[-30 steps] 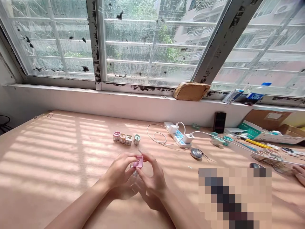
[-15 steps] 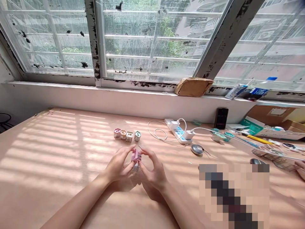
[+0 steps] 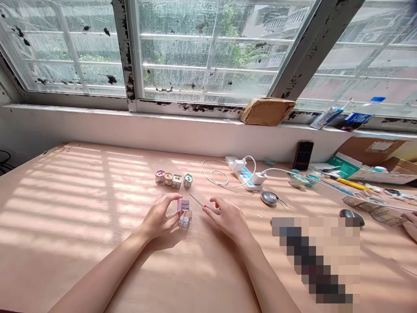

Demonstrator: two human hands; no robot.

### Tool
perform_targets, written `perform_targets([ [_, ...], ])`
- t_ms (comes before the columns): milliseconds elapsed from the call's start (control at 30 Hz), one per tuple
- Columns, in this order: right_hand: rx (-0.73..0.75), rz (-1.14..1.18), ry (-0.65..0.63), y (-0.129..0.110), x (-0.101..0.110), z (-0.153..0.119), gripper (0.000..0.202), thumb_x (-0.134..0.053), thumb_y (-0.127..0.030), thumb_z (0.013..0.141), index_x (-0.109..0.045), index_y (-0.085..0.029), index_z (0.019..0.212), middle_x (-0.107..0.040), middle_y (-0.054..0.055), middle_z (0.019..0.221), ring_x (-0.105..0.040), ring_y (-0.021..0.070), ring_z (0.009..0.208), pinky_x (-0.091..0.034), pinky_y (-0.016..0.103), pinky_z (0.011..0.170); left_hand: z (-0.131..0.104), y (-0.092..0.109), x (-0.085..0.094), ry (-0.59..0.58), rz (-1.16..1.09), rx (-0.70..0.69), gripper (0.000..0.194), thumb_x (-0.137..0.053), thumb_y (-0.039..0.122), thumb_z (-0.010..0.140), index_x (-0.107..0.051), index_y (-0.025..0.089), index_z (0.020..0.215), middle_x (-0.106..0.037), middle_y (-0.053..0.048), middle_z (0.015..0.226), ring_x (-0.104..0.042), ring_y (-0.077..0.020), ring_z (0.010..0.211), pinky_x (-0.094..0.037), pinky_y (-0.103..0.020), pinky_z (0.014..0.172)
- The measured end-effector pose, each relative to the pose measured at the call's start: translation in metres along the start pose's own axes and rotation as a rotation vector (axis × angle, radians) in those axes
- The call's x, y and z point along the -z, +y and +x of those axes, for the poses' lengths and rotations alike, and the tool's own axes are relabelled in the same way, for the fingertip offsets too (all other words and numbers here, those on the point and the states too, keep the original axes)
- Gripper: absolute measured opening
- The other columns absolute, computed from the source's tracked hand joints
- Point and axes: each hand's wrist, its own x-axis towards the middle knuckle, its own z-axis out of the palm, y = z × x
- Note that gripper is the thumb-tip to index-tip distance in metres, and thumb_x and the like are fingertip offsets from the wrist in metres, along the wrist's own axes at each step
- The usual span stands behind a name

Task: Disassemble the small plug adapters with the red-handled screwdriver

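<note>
Between the thumb and fingers of my left hand (image 3: 162, 214) is a pink pencil sharpener (image 3: 183, 205), its metal blade side turned to the right. A clear sharpener container (image 3: 185, 220) is just below it, by my left fingertips; whether the two touch I cannot tell. My right hand (image 3: 226, 214) pinches a thin metal screwdriver (image 3: 196, 199), whose slim shaft points up and left towards the sharpener, apart from it. Beyond my hands, several two-hole pencil sharpeners stand in a row, among them a pink-topped one (image 3: 159, 176) and a green-topped one (image 3: 188, 180).
A white power strip (image 3: 244, 174) with plugged chargers and looping cable lies behind on the right. Near it are a round dark mouse-like object (image 3: 269, 198) and a standing phone (image 3: 302, 155). At the right edge another person's hand (image 3: 409, 222) rests by clear containers (image 3: 386, 213).
My right hand has drawn away to the right from the sharpener with the screwdriver. My left hand still holds the pink sharpener, and the clear container shows more fully. The view has tilted slightly down.
</note>
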Motion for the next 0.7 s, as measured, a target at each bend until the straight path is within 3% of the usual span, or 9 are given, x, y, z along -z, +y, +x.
perform_targets([
  [133,-0.075,-0.079,-0.149,0.000,-0.002,-0.001,0.015,-0.066,-0.036,0.088,-0.064,-0.022,0.084,-0.069,0.003,0.086,-0.064,0.0193,0.072,-0.037,0.027,0.059,0.001,-0.002,0.000,0.009,0.018,-0.025,0.039,-0.064,0.024,0.091,-0.053,0.028,0.129,-0.070,-0.009,0.112,-0.069,-0.0266,0.101,-0.059,-0.044,0.083],
  [300,-0.078,-0.024,-0.081,0.001,-0.007,-0.002,0.011,-0.059,-0.028,0.089,-0.063,-0.022,0.081,-0.069,0.004,0.086,-0.063,0.0183,0.071,-0.037,0.027,0.058,0.000,0.000,0.001,0.017,0.088,-0.117,0.040,-0.063,0.017,0.088,-0.057,0.022,0.127,-0.071,-0.011,0.114,-0.068,-0.0260,0.106,-0.057,-0.041,0.089],
  [433,-0.147,0.230,0.042,0.002,-0.009,0.000,0.019,-0.060,-0.041,0.092,-0.065,-0.023,0.086,-0.072,0.003,0.081,-0.066,0.0202,0.071,-0.045,0.029,0.061,-0.001,0.003,0.000,0.022,0.086,-0.090,0.040,-0.063,0.021,0.091,-0.056,0.023,0.130,-0.071,-0.010,0.114,-0.068,-0.0259,0.106,-0.057,-0.041,0.090],
  [533,-0.175,0.544,0.224,-0.007,-0.005,0.002,0.029,-0.066,-0.050,0.089,-0.067,-0.020,0.089,-0.072,0.005,0.082,-0.067,0.0206,0.071,-0.052,0.032,0.063,0.000,0.001,-0.001,0.031,0.114,-0.131,0.044,-0.059,0.019,0.093,-0.053,0.025,0.136,-0.070,-0.010,0.117,-0.068,-0.0259,0.107,-0.058,-0.042,0.089],
  [700,-0.104,0.874,0.496,-0.032,0.010,-0.004,0.029,-0.071,-0.047,0.089,-0.066,-0.019,0.093,-0.069,0.003,0.074,-0.063,0.0162,0.058,-0.054,0.031,0.055,0.003,-0.003,-0.004,0.024,0.167,-0.204,0.048,-0.054,0.015,0.095,-0.051,0.024,0.142,-0.068,-0.013,0.121,-0.067,-0.0269,0.109,-0.058,-0.043,0.091],
])
